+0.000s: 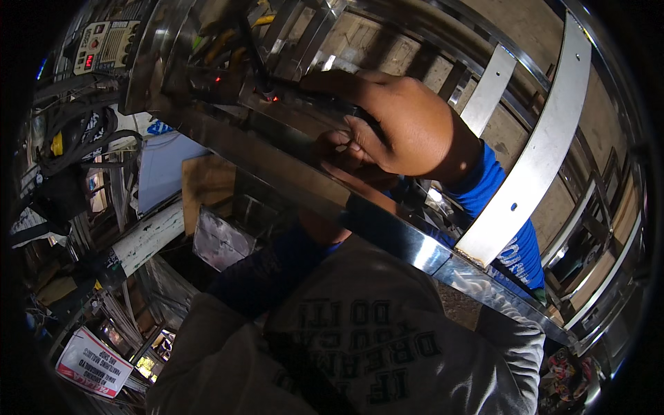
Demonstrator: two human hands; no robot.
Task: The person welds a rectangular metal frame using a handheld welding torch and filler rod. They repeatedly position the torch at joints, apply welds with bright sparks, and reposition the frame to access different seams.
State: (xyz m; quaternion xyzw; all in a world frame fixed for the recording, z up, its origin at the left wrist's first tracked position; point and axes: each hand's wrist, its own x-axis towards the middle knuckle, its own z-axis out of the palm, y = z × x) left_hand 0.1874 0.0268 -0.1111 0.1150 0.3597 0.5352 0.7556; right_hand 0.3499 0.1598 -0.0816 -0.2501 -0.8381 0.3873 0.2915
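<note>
My right hand (pixel 408 124) is closed around the handle of a black welding torch (pixel 264 86), above a shiny metal frame. A small red glow shows at the torch's tip, close against a metal bar (pixel 277 162) of the frame. My left hand (pixel 360 184) reaches up from below, partly behind this bar and under my right hand. Shadow and the bar hide most of its fingers, so its grip does not show. A pale flat metal strip (pixel 529 155) joins the bar to the right of my hands.
More metal rails and a shorter strip (pixel 490 86) span the upper right over the floor. A welding machine (pixel 107 47) with a red display stands at the far left, above black coiled cables (pixel 76 131). A wooden board (pixel 207 192) and a printed sign (pixel 93 363) are lower left.
</note>
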